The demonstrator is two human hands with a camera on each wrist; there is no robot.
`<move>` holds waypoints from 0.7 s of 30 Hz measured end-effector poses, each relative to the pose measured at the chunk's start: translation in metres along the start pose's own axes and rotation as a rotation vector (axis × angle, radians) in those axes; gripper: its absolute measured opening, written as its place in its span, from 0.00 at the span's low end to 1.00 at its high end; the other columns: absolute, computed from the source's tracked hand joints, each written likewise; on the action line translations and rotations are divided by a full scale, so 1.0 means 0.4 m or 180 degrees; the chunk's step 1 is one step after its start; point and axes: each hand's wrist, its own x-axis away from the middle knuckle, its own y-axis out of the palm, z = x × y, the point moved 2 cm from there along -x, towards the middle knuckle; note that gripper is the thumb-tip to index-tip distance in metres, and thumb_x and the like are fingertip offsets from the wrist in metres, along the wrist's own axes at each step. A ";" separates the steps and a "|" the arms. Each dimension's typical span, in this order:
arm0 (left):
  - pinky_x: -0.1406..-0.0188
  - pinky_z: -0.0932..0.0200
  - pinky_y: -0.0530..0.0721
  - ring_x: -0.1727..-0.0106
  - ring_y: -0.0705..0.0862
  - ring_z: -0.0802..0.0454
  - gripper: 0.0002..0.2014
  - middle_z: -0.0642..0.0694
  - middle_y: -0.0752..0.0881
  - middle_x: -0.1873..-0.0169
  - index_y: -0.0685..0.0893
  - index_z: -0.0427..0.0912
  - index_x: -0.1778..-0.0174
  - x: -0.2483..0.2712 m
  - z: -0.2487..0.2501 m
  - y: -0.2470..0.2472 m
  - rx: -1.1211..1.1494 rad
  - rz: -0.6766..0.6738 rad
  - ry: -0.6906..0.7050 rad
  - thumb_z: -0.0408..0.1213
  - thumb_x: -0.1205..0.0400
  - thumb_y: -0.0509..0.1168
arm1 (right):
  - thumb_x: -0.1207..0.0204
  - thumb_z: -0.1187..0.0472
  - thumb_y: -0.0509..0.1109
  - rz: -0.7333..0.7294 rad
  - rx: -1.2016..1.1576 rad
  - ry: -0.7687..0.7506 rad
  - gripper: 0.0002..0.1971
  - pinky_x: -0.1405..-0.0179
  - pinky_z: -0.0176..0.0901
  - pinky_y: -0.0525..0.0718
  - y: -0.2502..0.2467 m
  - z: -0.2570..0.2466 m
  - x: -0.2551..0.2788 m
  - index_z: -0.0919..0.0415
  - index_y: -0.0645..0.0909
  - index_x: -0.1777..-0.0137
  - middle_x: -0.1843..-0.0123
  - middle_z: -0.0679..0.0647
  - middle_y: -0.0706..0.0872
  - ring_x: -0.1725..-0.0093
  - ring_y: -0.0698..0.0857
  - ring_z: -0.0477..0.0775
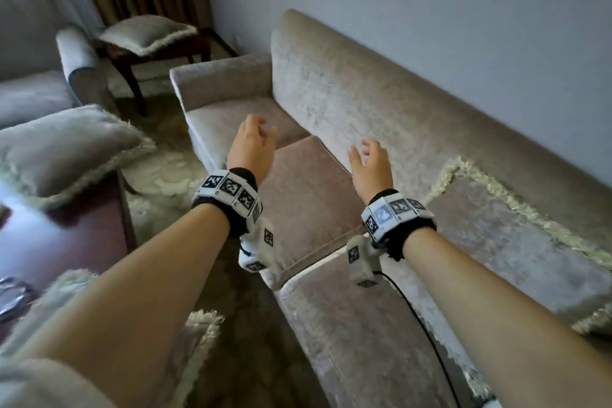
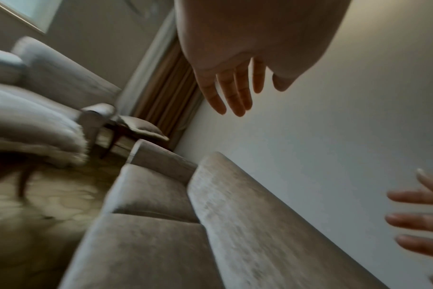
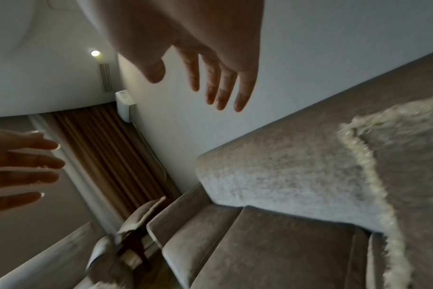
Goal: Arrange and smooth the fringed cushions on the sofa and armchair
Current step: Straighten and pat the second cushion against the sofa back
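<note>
With both forearms stretched forward over the sofa [image 1: 381, 99], left hand [image 1: 253, 146] and right hand [image 1: 371, 164] hang in the air above the middle seat cushion [image 1: 308, 202], touching nothing. Grip state: both released, fingers loosely spread, slight curl, palms facing roughly toward each other and down. Left wrist view confirms the left fingers [image 2: 235, 93] are straight-ish and empty; right wrist view shows the same for the right fingers [image 3: 220, 84]. Marker bands sit on both wrists, with a camera block hanging under each. Fringed cushion on the sofa [image 1: 516, 242] lies flat on the seat at the right end, its far edge against the backrest, right of the right hand, not touched. Second fringed cushion [image 1: 63, 149] sits on the dark tabletop [image 1: 66, 242] at left, near its far edge. Third fringed cushion [image 1: 145, 33] rests on a small dark wooden side table [image 1: 132, 76] in the corner between sofa arm and armchair [image 1: 39, 76]. More fringe shows at the bottom edge, blurred.
</note>
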 end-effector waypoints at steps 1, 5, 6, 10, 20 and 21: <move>0.45 0.44 0.82 0.49 0.81 0.43 0.15 0.42 0.80 0.44 0.73 0.40 0.37 0.003 -0.051 -0.064 -0.0045 0.0090 -0.0081 0.43 0.16 0.56 | 0.19 0.49 0.59 -0.0141 -0.0030 -0.0028 0.23 0.32 0.54 0.74 0.061 -0.039 0.022 0.59 0.69 0.28 0.30 0.59 0.74 0.31 0.76 0.59; 0.46 0.50 0.81 0.50 0.80 0.46 0.15 0.45 0.80 0.46 0.74 0.41 0.36 0.037 -0.249 -0.290 -0.0358 0.0395 -0.0527 0.44 0.16 0.57 | 0.18 0.50 0.59 -0.0731 -0.0174 -0.0094 0.23 0.35 0.49 0.75 0.285 -0.152 0.113 0.61 0.68 0.26 0.30 0.60 0.75 0.33 0.77 0.59; 0.45 0.49 0.81 0.49 0.81 0.44 0.15 0.43 0.81 0.45 0.74 0.41 0.37 0.051 -0.304 -0.348 -0.0410 0.0486 -0.0640 0.44 0.16 0.57 | 0.18 0.51 0.59 -0.0887 -0.0166 -0.0118 0.23 0.36 0.49 0.75 0.346 -0.175 0.140 0.61 0.68 0.27 0.31 0.60 0.76 0.34 0.77 0.59; 0.45 0.52 0.77 0.45 0.80 0.42 0.15 0.41 0.81 0.44 0.75 0.39 0.37 0.129 -0.513 -0.539 -0.0679 0.0732 -0.1128 0.43 0.16 0.58 | 0.18 0.51 0.60 -0.1539 0.0060 -0.0181 0.22 0.36 0.51 0.76 0.577 -0.218 0.258 0.61 0.69 0.28 0.33 0.60 0.77 0.35 0.78 0.60; 0.48 0.54 0.75 0.47 0.81 0.42 0.12 0.38 0.82 0.46 0.76 0.37 0.41 0.452 -0.967 -0.736 -0.0950 0.1295 -0.2207 0.40 0.16 0.60 | 0.21 0.46 0.63 -0.2942 0.1043 -0.0323 0.26 0.31 0.48 0.71 1.034 -0.100 0.502 0.59 0.69 0.27 0.32 0.59 0.75 0.32 0.75 0.60; 0.47 0.53 0.75 0.47 0.81 0.41 0.12 0.37 0.82 0.46 0.76 0.36 0.41 0.484 -1.004 -0.737 -0.0957 0.1320 -0.2320 0.39 0.17 0.60 | 0.21 0.46 0.63 -0.3035 0.1113 -0.0309 0.27 0.31 0.48 0.71 1.060 -0.078 0.518 0.59 0.69 0.27 0.31 0.59 0.75 0.32 0.74 0.60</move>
